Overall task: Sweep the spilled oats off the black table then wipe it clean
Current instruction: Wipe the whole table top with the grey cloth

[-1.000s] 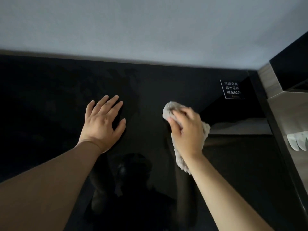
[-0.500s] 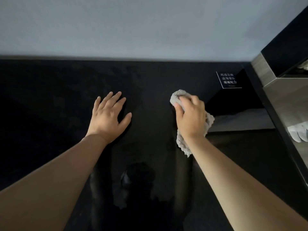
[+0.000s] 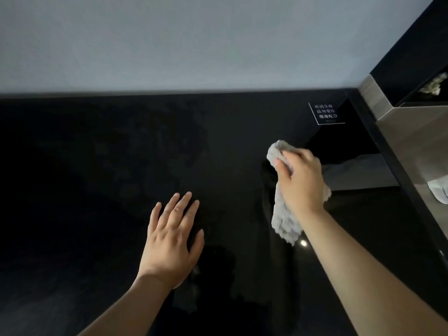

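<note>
Right hand [image 3: 300,183]: fingers and thumb curled tight round a bunched grey cloth [image 3: 284,221], centre right of frame. One wad pokes out above the knuckles; a loose tail hangs below the wrist toward the tabletop. Whether the wad is pressed on the surface or held just above it cannot be told.

Left hand [image 3: 172,241]: fingers straight and slightly spread, holding nothing, palm down on the black table [image 3: 97,190], lower centre. Looks like a brace.

Oats: none can be made out on the glossy dark top. Faint dull smears show across the upper middle of the table. Judgement: sweeping is done, wiping is in hand.

Handling of the cloth (judgement):
- soft, light and limp, with no shape of its own
- grips well, not fragile
- best held bunched in the palm as it is, so that a thick pad faces the table
- the trailing tail may drag and leave streaks, so gather it in

The table looks hard and slick, and the cloth should slide easily over it.

Surroundings: a small white-lettered sign [image 3: 326,113] lies on the table at upper right, near the cloth. A pale wall [image 3: 194,44] fills the top of the frame. A steel cabinet [image 3: 412,141] stands at the right edge.
</note>
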The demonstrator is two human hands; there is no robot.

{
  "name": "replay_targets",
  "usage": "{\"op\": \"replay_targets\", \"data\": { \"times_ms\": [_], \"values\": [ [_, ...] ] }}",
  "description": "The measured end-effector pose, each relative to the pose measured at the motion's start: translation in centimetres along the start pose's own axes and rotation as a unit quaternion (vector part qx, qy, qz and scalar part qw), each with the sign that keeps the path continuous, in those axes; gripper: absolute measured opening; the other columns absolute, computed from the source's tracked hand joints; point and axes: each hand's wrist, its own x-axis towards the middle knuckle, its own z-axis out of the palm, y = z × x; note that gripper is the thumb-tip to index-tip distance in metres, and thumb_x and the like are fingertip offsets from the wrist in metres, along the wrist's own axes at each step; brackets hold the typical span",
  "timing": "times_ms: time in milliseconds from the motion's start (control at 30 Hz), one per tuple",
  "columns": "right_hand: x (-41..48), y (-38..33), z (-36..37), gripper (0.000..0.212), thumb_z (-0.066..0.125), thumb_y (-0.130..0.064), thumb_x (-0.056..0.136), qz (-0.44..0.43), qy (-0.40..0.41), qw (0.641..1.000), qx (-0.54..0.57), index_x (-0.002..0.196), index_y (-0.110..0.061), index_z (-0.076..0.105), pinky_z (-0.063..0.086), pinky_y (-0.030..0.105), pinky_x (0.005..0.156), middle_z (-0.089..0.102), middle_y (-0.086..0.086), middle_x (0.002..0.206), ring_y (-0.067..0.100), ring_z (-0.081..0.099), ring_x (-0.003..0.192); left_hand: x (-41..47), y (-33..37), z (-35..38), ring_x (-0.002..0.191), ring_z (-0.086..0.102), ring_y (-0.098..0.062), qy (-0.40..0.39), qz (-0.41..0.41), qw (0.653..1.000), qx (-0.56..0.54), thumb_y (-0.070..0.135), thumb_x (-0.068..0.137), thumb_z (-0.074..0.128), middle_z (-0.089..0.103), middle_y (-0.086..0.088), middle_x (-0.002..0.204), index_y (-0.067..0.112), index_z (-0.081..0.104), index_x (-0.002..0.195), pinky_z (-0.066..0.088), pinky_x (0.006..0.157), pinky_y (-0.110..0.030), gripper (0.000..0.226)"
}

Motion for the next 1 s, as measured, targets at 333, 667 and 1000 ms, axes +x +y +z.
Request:
{"op": "replay_targets", "data": {
  "times_ms": [333,667,1000],
  "values": [
    [-13.7,-1.0,-1.9,0.031,0.049,-0.045,0.091,-0.058,-0.104,0.992,0.04,0.109,-0.03,0.069,0.04,0.019,0.09,0.057,-0.021,0.113,0.001,0.052,0.105,-0.1,0.4,0.0,0.146,0.021,-0.018,0.011,-0.004,1.0,0.015,0.044,0.09,0.034,0.033,0.0,0.154,0.016,0.045,0.142,0.011,0.119,-0.043,0.06],
    [-7.2,0.5,0.3,0.025,0.058,-0.028,0.092,0.019,-0.008,0.998,-0.054,0.112,-0.017,0.066,0.048,0.037,0.082,0.06,0.0,0.12,0.026,0.055,0.106,-0.2,0.5,0.4,0.146,0.019,-0.017,0.028,-0.005,0.999,0.018,0.048,0.089,0.031,0.031,0.001,0.155,0.018,0.042,0.144,0.007,0.12,-0.041,0.064],
    [-21.4,-0.9,-4.4,0.03,0.05,-0.041,0.092,-0.046,-0.11,0.993,-0.009,0.113,-0.027,0.066,0.037,0.016,0.095,0.059,-0.014,0.117,0.007,0.052,0.11,-0.3,0.8,0.2,0.147,0.016,-0.018,0.025,-0.009,0.999,0.02,0.05,0.089,0.026,0.029,0.0,0.156,0.018,0.04,0.145,0.006,0.121,-0.042,0.066]
  ]
}}
